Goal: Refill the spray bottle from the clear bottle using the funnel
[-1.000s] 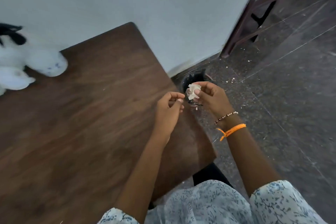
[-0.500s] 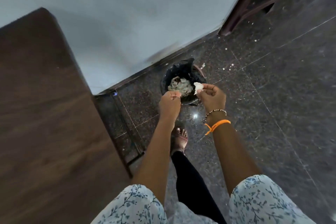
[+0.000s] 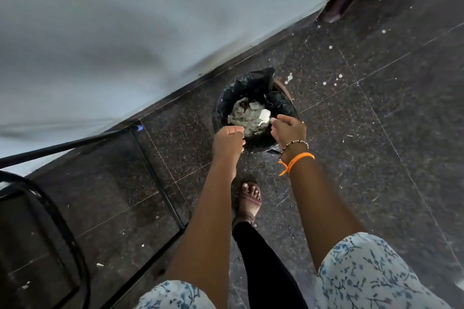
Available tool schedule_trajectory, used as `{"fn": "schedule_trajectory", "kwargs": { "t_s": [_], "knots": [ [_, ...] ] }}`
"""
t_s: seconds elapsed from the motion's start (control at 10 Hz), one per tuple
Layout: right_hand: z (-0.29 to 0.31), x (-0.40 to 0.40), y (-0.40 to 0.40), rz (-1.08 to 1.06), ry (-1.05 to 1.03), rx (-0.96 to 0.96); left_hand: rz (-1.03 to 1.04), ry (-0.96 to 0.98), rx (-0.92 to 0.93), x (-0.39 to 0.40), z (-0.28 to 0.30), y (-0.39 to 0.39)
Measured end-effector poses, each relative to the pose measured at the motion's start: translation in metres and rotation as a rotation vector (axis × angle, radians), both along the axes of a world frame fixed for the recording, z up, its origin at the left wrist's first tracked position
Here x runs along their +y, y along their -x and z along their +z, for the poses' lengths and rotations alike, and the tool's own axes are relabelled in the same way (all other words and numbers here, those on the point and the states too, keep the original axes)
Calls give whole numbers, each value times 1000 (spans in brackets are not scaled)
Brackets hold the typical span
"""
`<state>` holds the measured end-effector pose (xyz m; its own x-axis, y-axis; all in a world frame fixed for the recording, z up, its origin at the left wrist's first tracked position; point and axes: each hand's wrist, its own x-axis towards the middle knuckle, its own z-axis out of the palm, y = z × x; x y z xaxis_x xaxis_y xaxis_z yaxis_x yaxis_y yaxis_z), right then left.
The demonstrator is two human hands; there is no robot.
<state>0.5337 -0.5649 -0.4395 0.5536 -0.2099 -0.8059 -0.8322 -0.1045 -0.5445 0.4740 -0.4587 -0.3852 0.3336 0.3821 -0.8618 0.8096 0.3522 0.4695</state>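
Tissue (image 3: 265,116), white and crumpled, sits just off the right hand's (image 3: 288,130) loosened fingertips over the black-lined bin (image 3: 221,108); left hand (image 3: 228,142) is fisted, empty.

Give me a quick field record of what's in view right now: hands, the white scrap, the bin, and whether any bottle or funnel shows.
left hand: curled shut, nothing visible in it, over the near rim of the bin
right hand: over the bin, fingers loosely bent, grip state unclear
white scrap: at the right hand's fingertips, above the bin; held or released, cannot tell
bin: on the floor by the wall, black liner, crumpled pale waste inside
spray bottle, clear bottle, funnel: none in view
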Motion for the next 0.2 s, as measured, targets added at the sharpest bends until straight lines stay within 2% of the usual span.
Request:
{"fn": "schedule_trajectory", "kwargs": {
  "t_s": [0.1,0.2],
  "knots": [
    [-7,-3,-3,-27,-60,7,48,39,2,1,-4,-4],
    [4,-11,1,-44,-122,18,212,125,9,1,1,-1]
  ]
}}
